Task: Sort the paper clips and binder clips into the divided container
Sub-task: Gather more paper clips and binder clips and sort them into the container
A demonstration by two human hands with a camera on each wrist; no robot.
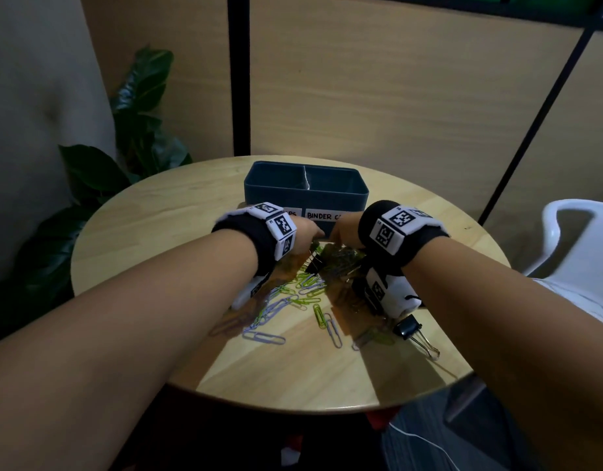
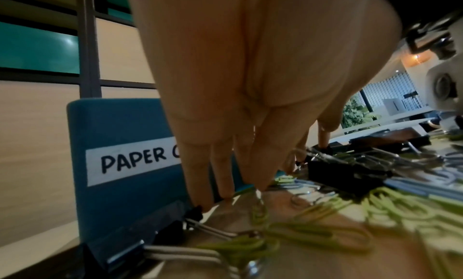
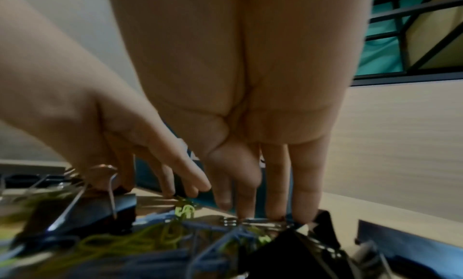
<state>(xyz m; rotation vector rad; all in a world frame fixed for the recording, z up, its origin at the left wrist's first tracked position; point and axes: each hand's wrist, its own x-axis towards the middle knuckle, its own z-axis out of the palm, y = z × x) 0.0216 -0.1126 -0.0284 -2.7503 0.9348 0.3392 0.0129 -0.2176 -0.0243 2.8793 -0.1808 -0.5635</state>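
The blue-grey divided container (image 1: pixel 327 199) stands at the back of the round table, labelled PAPER CLIPS (image 2: pixel 132 160) on the left and BINDER CLIPS on the right. Green and lilac paper clips (image 1: pixel 295 299) and black binder clips (image 1: pixel 316 264) lie heaped in front of it. My left hand (image 1: pixel 308 230) points down at the pile's far edge, its fingertips (image 2: pixel 259 187) pinching an upright green paper clip (image 2: pixel 260 208). Beside it, my right hand (image 1: pixel 344 229) reaches down with straight fingers (image 3: pixel 246 212) touching a binder clip's wire handles (image 3: pixel 253 222).
One black binder clip (image 1: pixel 410 329) lies apart near the table's right front edge. A leafy plant (image 1: pixel 136 107) stands behind the table (image 1: pixel 150 226) on the left, and a white chair (image 1: pixel 578 239) on the right. Wooden wall panels rise behind.
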